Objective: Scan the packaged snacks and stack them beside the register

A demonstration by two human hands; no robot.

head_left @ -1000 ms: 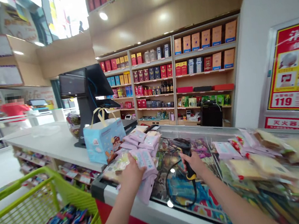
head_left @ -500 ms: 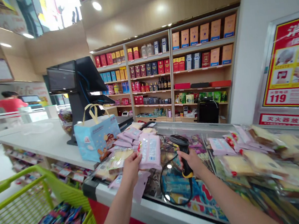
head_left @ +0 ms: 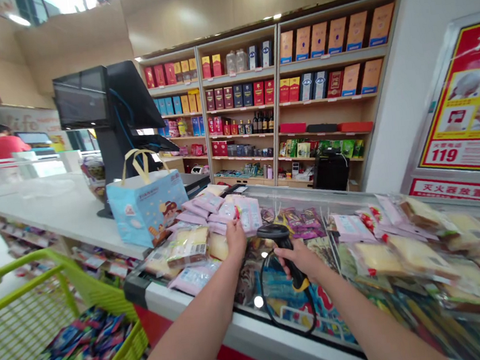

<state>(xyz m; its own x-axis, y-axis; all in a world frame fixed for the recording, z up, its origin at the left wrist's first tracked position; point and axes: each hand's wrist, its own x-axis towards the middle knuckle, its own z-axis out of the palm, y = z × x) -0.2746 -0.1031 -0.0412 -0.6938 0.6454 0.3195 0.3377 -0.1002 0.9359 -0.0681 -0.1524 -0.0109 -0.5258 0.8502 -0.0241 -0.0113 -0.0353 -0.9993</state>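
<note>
The number "119" is printed on a red-and-yellow wall sign (head_left: 468,105), with "灭火器放置点" carried by the red panel (head_left: 464,192) beneath. "life" is lettered on the far-left wall (head_left: 36,119); print on the blue bag (head_left: 150,204) cannot be made out.

Pale wooden wall (head_left: 204,16) — tall shelving (head_left: 277,92) below; white wall (head_left: 421,20) rightward

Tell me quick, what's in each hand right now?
Left hand: closed, holding a pale purple packet.
Right hand: closed around the handle of a black-and-yellow scanner.
</note>
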